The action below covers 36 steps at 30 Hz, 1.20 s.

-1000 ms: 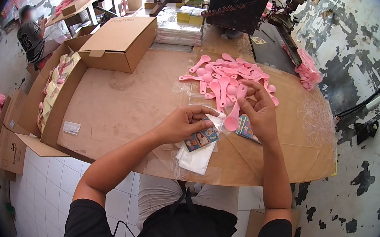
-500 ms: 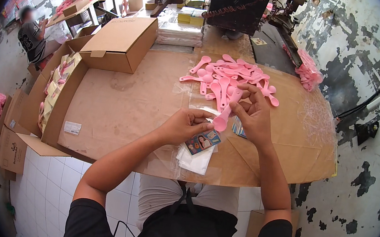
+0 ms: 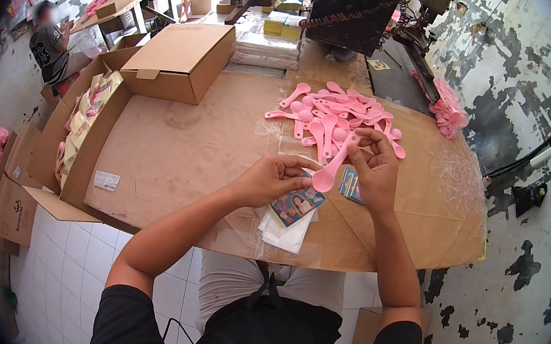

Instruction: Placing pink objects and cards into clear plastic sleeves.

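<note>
OK so rn the R hand [image 3: 376, 168] has a pink spoon [image 3: 336, 162] pinched by the handle, thumb + fingers closed on it, bowl pointing down and left. Spoon's over the table [image 3: 177, 137], a bit right of center, roughly midway btwn near and far edges. L hand [image 3: 274, 180] is narrow too, thumb + fingers together on the upper end of a blue printed card [image 3: 297, 208]; spoon bowl is right by those fingertips, can't tell if they touch. Card lies over some white bags [image 3: 284, 233] close to the table's near edge. Small stack of blue cards [image 3: 351, 185] sits just beside the R hand, partly hidden by it. Big messy pile of pink spoons [image 3: 337, 110] is up toward the far edge, handles every which way. Open cardboard box [image 3: 110, 119] w/ yellowish packets [image 3: 84, 113] along the left edge, closed box [image 3: 176, 59] at the far left corner, stacked clear plastic packs [image 3: 265, 50] next to it past the far edge. Pink bundle [image 3: 447, 109] by the far right corner, and tangled clear strands [image 3: 459, 171] nr the right edge. Another person [image 3: 48, 49] sits way off, beyond the left edge.
</note>
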Tool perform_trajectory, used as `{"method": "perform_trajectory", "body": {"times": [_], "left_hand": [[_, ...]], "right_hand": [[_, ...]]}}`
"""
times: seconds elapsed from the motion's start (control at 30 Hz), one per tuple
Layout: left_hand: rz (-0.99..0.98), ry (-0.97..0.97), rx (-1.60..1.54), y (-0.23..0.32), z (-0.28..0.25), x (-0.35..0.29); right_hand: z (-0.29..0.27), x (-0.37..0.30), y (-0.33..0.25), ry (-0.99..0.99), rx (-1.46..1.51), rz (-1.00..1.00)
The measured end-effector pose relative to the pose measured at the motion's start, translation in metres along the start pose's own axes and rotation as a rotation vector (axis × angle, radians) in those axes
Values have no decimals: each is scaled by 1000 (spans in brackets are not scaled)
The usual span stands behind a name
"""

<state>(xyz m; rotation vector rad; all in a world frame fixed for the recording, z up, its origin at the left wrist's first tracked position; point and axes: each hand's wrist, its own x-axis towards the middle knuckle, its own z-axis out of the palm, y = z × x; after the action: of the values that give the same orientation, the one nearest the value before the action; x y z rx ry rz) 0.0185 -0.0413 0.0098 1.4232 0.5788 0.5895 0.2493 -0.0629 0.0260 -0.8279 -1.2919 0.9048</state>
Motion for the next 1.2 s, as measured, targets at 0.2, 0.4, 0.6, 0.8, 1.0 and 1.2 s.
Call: {"method": "perform_trajectory", "body": {"times": [0.2,0.4,0.6,0.8,1.0,1.2], "left_hand": [[3,48,-13,-2,0,-3],[14,-42,-118,-12,0,0],[50,-21,-71,-4,0,-3],[14,-56,-113,0,-4,-5],[34,-171,-125,-9,-10,-4],[336,57,-63,2,-5,-3]], "right_hand": [[7,-10,3,-71,-106,-66],[1,-11,0,-103,-132,-101],[1,-14,-4,-139,-293,-159],[-4,-11,-17,-430,-418,-174],[18,-2,-44,-424,-250,-131],[33,4,-107,-491,-758,-449]]}}
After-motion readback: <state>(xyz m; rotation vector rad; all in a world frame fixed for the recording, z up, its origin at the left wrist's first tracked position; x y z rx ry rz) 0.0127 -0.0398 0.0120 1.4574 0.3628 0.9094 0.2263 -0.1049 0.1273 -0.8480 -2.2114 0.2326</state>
